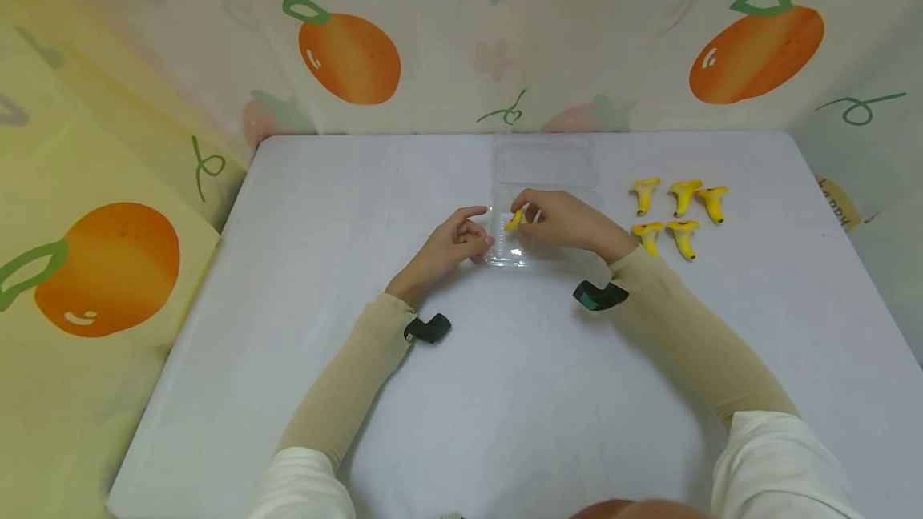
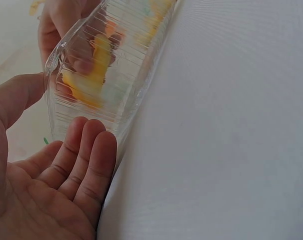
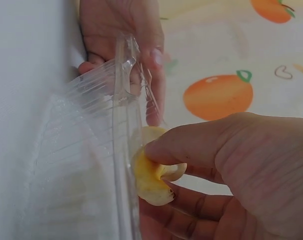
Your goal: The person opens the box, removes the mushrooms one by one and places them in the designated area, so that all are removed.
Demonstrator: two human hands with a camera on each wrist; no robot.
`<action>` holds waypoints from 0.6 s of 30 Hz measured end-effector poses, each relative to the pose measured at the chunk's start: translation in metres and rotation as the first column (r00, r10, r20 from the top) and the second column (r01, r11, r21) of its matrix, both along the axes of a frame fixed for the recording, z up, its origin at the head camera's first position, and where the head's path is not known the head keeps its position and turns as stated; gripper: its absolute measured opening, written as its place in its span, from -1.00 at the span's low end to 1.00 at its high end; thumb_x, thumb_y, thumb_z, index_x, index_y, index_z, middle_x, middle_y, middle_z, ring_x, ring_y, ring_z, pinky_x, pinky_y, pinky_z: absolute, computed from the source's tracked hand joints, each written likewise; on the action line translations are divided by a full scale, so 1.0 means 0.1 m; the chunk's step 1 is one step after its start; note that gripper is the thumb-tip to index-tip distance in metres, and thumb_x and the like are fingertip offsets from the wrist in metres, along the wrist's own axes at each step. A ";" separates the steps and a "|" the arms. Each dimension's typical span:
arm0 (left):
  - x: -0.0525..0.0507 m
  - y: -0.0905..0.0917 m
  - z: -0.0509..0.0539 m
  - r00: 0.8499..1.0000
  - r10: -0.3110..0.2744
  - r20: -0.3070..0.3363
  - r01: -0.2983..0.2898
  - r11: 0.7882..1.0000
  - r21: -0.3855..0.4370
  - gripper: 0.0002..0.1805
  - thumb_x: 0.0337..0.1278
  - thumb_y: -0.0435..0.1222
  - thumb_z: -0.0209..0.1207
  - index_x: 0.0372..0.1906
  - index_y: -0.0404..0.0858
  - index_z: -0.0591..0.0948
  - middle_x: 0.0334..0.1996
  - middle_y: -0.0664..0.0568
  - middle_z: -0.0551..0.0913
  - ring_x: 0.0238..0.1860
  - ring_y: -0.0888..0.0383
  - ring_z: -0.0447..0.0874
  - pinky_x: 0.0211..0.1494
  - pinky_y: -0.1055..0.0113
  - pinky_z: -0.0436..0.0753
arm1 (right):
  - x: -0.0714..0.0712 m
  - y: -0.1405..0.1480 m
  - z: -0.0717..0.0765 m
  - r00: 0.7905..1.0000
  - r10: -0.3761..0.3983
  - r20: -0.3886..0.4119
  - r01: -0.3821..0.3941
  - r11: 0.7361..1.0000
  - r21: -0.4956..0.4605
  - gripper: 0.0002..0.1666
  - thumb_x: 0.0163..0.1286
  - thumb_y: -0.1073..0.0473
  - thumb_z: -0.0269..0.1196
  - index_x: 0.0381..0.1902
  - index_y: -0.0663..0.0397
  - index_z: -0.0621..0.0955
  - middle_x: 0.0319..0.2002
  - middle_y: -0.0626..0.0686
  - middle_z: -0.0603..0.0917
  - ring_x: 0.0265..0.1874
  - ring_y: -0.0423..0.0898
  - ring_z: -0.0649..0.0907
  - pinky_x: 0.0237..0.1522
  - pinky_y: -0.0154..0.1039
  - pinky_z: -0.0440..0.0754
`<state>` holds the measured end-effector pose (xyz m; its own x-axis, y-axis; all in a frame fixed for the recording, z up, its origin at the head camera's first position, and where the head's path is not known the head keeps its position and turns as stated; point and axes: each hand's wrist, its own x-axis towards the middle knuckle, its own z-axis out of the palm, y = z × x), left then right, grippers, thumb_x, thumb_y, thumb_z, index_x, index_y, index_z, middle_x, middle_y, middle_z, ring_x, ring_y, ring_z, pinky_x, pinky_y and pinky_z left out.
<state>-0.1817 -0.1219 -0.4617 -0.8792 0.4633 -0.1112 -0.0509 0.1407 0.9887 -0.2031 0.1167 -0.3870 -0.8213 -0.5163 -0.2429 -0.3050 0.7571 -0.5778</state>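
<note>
A clear plastic clamshell box [image 1: 508,260] lies on the table with its lid [image 1: 546,162] folded back toward the wall. My right hand [image 1: 566,219] pinches a yellow mushroom [image 3: 150,180], shaped like a chanterelle, between thumb and fingers. It holds this mushroom at the box's rim, over the tray half; the right wrist view shows the thumb on the pale cap. At the box's left side is my left hand [image 1: 456,243], fingers loosely bent. In the left wrist view its thumb touches the rim and its fingertips [image 2: 104,145] are by the ribbed wall [image 2: 124,70].
Several similar yellow mushrooms [image 1: 683,192] lie in two rows on the white table [image 1: 461,399], right of the box. A fruit-printed cloth [image 1: 433,38] hangs behind the table and along its left side. Dark wrist cameras [image 1: 430,328] sit on both sleeves.
</note>
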 end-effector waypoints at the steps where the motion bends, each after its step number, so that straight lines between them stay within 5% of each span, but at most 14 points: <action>1: 0.00 0.00 0.00 1.000 0.001 0.001 -0.001 1.000 -0.003 -0.33 0.35 -0.37 0.18 0.51 -0.24 0.26 -0.16 0.05 0.62 -0.30 0.22 0.63 -0.13 0.42 0.64 | 0.00 0.01 0.00 1.000 -0.002 -0.002 0.002 1.000 -0.005 -0.56 0.43 0.19 0.24 0.24 0.14 0.53 0.03 0.24 0.68 -0.03 0.12 0.66 0.05 0.02 0.64; 18: 0.01 -0.01 0.00 1.000 -0.001 -0.007 0.001 1.000 -0.020 -0.31 0.33 -0.31 0.20 0.50 -0.23 0.27 -0.16 0.05 0.62 -0.30 0.21 0.62 -0.13 0.42 0.61 | -0.01 0.15 0.05 0.999 -0.034 -0.030 0.033 0.999 -0.044 -0.56 0.41 0.15 0.24 0.21 0.08 0.54 0.01 0.20 0.69 -0.09 0.09 0.66 0.01 -0.01 0.62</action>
